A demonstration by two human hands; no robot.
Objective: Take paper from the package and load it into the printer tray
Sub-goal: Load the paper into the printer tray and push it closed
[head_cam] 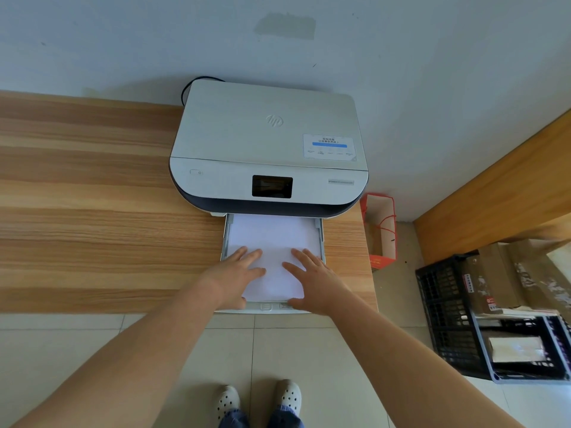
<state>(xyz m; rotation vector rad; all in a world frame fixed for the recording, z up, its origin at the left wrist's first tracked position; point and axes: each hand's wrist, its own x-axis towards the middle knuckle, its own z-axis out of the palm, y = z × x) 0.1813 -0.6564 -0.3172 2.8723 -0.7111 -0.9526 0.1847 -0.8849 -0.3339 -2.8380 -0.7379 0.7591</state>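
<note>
A white printer [268, 143] with a dark screen stands on the wooden desk [92, 211] against the wall. Its paper tray [319, 239] is pulled out toward me, past the desk's front edge. A stack of white paper [273, 239] lies flat in the tray. My left hand [238, 273] rests palm down on the stack's left side, fingers spread. My right hand [312, 278] lies flat on the right side, its thumb at the tray's front lip. The paper package is not in view.
A red paper bag [381, 233] stands on the floor right of the desk. A black plastic crate [457, 319] with boxes and papers sits further right. A black cable [188, 88] runs behind the printer. My feet [258, 400] stand on the tiled floor.
</note>
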